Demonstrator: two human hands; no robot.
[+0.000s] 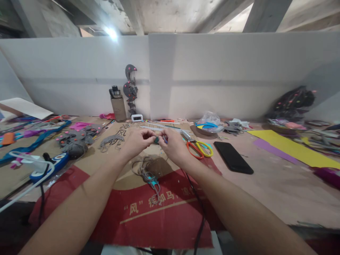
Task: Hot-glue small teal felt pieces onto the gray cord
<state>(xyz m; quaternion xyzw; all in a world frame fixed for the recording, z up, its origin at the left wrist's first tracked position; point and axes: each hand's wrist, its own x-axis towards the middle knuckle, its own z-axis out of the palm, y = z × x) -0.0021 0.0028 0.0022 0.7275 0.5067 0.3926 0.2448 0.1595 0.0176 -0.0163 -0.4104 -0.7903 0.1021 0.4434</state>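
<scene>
Pinching a green piece [156, 140], hands [143, 141] [172, 142] meet inside cardboard [164, 230] edges.

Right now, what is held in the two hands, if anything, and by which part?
The left hand and right hand hold a small dark green piece between them, seemingly by its edges; the exact spot is unclear.

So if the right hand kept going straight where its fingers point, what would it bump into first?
The right hand would probably meet the small dark green piece at the fingertips first, then the left hand facing it. Exact depth there is hard to tell.
</scene>
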